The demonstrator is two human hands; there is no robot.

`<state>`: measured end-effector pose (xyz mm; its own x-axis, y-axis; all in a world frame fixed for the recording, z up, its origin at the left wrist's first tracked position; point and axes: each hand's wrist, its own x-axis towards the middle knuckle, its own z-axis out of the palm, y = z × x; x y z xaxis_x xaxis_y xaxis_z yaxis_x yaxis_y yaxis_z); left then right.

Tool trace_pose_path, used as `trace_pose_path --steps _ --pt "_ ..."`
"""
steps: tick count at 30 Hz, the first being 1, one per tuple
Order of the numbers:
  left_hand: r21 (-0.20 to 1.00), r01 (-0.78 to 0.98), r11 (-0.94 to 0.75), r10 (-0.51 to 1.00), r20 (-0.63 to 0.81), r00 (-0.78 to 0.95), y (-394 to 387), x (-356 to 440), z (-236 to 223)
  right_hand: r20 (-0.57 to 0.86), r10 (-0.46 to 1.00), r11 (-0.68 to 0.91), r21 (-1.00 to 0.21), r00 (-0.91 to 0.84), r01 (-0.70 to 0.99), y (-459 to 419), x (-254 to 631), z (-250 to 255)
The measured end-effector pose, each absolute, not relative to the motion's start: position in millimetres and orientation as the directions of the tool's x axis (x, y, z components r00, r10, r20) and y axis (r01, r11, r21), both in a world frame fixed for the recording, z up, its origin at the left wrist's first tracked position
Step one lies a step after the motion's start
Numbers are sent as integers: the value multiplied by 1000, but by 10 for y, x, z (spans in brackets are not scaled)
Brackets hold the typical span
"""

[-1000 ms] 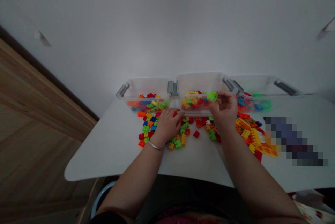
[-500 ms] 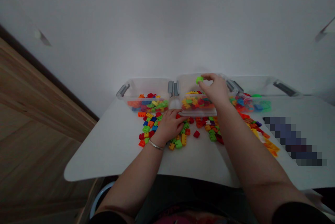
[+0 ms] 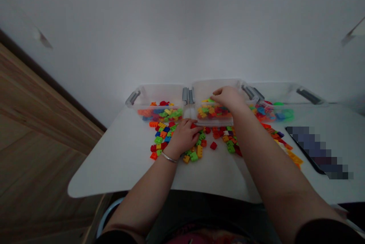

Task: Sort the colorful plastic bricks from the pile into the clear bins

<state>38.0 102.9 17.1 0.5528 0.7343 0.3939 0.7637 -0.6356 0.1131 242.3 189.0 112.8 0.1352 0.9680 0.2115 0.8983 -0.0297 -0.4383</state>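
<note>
My left hand (image 3: 185,137), with a silver bangle at the wrist, lies palm down on a pile of colourful toy building blocks (image 3: 163,134) on the table. Its fingers are spread, and what is under the palm is hidden. My right hand (image 3: 229,97) reaches into the middle clear bin (image 3: 216,123), its fingertips just above the blocks inside. A light green block (image 3: 210,100) shows right below those fingertips, which look parted with nothing plainly held. Part of the bin's contents is hidden behind the hand.
A left clear bin (image 3: 161,92) holds mixed blocks; a right clear bin (image 3: 285,92) holds red, blue and green pieces. More loose blocks (image 3: 230,145) lie partly beneath my right forearm. A dark flat object (image 3: 319,152), pixelated, lies on the white table (image 3: 114,160) at right.
My right hand has lowered from above the middle bin to its blocks. The light green block it pinched now shows below the fingertips. My left hand stays on the pile.
</note>
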Motion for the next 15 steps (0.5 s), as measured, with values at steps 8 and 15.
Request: trace_pose_path --steps 8,15 --pt "111 768 -631 737 394 549 1031 382 168 666 743 310 -427 63 850 1613 2414 1081" --pt "121 760 -639 736 382 559 1030 390 195 772 619 530 -279 -141 801 1069 2331 771"
